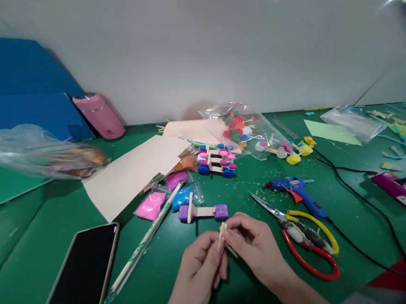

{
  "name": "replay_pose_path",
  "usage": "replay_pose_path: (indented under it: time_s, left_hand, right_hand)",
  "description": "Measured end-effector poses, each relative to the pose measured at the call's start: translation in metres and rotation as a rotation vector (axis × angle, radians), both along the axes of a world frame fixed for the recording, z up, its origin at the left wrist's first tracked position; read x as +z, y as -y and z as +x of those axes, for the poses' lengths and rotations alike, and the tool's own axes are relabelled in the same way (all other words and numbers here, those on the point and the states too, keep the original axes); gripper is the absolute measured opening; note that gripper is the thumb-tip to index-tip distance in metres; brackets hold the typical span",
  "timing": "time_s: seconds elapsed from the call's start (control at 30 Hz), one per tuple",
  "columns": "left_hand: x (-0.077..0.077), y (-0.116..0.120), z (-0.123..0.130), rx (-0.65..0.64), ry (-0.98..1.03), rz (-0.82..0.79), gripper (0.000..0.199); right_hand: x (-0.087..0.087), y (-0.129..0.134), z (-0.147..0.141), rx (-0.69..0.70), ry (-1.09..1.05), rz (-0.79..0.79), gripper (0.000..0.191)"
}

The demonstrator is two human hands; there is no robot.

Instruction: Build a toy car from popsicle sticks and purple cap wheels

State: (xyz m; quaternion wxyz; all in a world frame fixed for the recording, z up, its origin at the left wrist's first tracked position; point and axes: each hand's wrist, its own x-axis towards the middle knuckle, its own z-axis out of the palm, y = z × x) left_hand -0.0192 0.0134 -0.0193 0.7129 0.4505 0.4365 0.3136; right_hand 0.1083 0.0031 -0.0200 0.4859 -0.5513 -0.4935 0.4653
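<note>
My left hand [205, 258] and my right hand [253, 245] meet low in the middle, both closed on small pale wooden sticks [222, 229]. One stick end points up between the fingertips and another sticks out below; my fingers hide how they join. Just beyond my hands, a small model [203, 211] of a flat wooden strip with purple clay blocks at its ends lies on the table, an upright stick at its left side. Farther back stand similar models [216, 162] with blue and pink blocks.
Right of my hands lie scissors [310, 246] with red and yellow handles and a blue glue gun [299, 191] with a black cord. A phone [81, 276], chopsticks in a wrapper [143, 244] and clay packets [151, 205] are left. A pink bottle [99, 116] leans behind.
</note>
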Motion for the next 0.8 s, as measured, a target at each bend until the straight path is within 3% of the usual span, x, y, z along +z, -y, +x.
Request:
replay_pose_path:
  time_s: [0.8]
  left_hand:
    - [-0.0044,0.0005,-0.0005,-0.004,0.036,-0.045,0.023]
  right_hand:
    - [-0.0011,-0.0006,-0.0011,-0.029,0.037,-0.04,0.009]
